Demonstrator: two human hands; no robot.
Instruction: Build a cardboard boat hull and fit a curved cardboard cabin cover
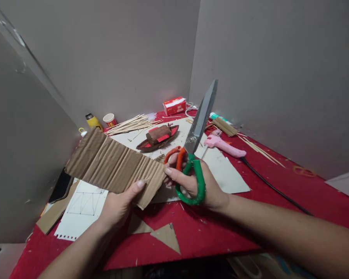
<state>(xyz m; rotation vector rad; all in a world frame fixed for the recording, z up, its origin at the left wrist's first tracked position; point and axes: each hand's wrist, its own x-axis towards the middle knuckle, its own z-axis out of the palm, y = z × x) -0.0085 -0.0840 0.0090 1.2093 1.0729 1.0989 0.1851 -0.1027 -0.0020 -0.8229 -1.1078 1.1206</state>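
Observation:
A strip of corrugated cardboard [104,162] is tilted above the table, with my left hand [119,205] closed on its lower edge, thumb on top. My right hand [209,182] is closed around a pair of scissors [202,120], one handle green and the other orange. The blades point up and away, pressed together. The thumb of that hand is at the cardboard's right end; whether its fingers pinch the edge is unclear. Beyond the cardboard, a small brown model boat [158,137] with red parts rests on white board [227,170].
A pink glue gun [225,145] with a black cord lies right. Thin wooden sticks [130,124], a paper cup [109,119], a yellow bottle [93,121] and a red tissue pack [174,105] are at the back. Cardboard scraps [167,237], a drawing [84,205] and a phone [61,184] lie nearer.

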